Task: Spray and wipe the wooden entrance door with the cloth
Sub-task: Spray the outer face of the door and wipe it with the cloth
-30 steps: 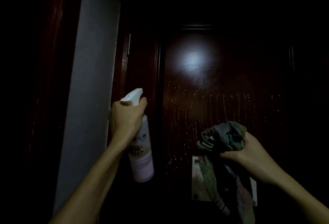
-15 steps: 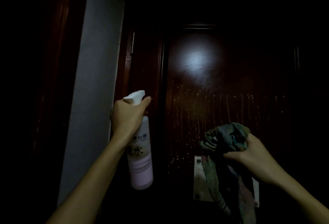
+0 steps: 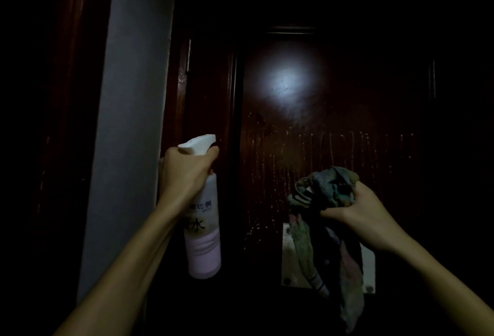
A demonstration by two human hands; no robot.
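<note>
Left hand (image 3: 184,172) wrapped around spray bottle (image 3: 204,231) neck, nozzle aimed at wooden door (image 3: 334,121). Right hand (image 3: 366,215) clenched on bunched cloth (image 3: 326,188), tail hanging down near a pale plate (image 3: 290,263). Wet streaks (image 3: 307,154) run down the far door panel.

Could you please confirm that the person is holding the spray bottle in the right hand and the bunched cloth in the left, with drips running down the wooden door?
Not quite: the hands are swapped. The head view shows the left hand gripping the spray bottle and the right hand holding the bunched cloth. The drips running down the wooden door are as you say.
</note>
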